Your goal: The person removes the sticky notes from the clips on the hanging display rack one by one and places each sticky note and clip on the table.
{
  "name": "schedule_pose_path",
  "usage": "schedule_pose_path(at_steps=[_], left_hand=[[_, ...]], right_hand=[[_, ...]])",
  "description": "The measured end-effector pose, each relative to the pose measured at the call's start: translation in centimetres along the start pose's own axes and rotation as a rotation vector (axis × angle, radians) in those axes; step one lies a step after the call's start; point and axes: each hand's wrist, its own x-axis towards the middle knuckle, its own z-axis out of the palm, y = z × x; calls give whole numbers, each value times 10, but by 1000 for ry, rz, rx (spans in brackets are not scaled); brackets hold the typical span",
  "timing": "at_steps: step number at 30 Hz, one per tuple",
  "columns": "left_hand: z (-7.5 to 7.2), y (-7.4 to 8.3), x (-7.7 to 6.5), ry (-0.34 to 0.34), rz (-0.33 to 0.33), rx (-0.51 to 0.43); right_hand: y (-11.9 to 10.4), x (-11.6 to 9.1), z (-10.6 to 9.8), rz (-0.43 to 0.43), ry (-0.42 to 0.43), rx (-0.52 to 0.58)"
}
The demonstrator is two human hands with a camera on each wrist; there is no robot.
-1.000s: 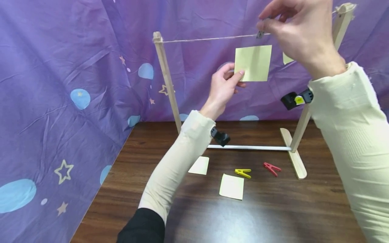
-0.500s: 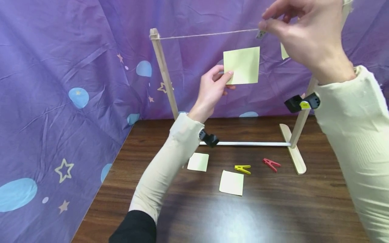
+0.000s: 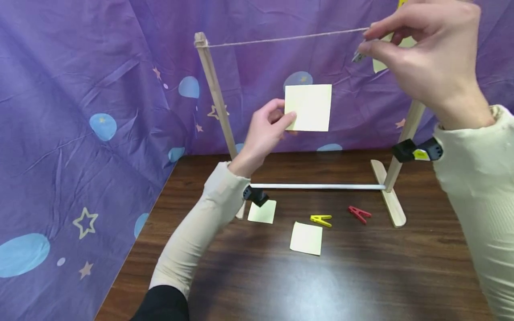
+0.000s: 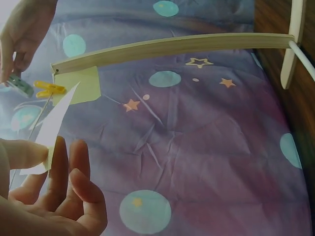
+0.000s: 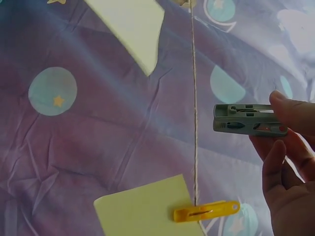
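My left hand [image 3: 265,129] pinches a pale yellow sticky note [image 3: 310,108] by its lower left edge, below the string [image 3: 289,39]. Thumb and fingers of my right hand [image 3: 437,51] grip a grey-green clothespin [image 5: 246,120]. In the right wrist view its tip points at the string with a gap between them, and its jaws look closed. Another sticky note [image 5: 142,209] hangs on the string from a yellow clothespin [image 5: 206,211]; in the head view my right hand partly covers it.
The string runs between the wooden posts [image 3: 217,93] of a stand, joined low down by a white rod [image 3: 317,186]. Two sticky notes, one left [image 3: 263,212] and one nearer [image 3: 306,239], lie on the table with a yellow clothespin [image 3: 321,220] and a red clothespin [image 3: 359,214].
My left hand has moved left and down with its sticky note, away from the string. My right hand has shifted right and slightly down in the head view, still gripping the clothespin.
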Motion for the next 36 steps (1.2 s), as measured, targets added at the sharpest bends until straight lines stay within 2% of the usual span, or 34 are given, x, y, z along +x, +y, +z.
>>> schedule_pose_path(at_steps=[5, 8, 13, 17, 20, 26, 28, 30, 32, 34, 36], left_hand=[[-11, -3, -14, -27, 0, 29], [-19, -4, -21, -38, -2, 66], [-33, -9, -35, -65, -70, 121], [-46, -15, -48, -85, -130, 145], [-55, -19, -60, -83, -142, 158], [-69, -30, -81, -99, -126, 219], [-72, -36, -86, -105, -113, 245], [-74, -42, -91, -103, -96, 267], [-76, -51, -96, -100, -95, 280], [-77, -60, -102, -101, -111, 292], [-79, -70, -109, -104, -146, 291]], right_hand=[[-1, -10, -7, 49, 23, 47], [0, -16, -12, 50, 17, 25], [2, -28, -21, 50, 19, -13], [-1, -36, -28, 140, 27, -8], [-2, -41, -33, 214, 32, -2], [7, -55, -40, 171, -5, 105], [10, -60, -44, 152, -31, 95], [13, -66, -49, 158, -49, 9], [17, -72, -53, 177, -47, -14], [22, -78, -54, 209, -21, 52], [26, -85, -55, 242, 8, 163]])
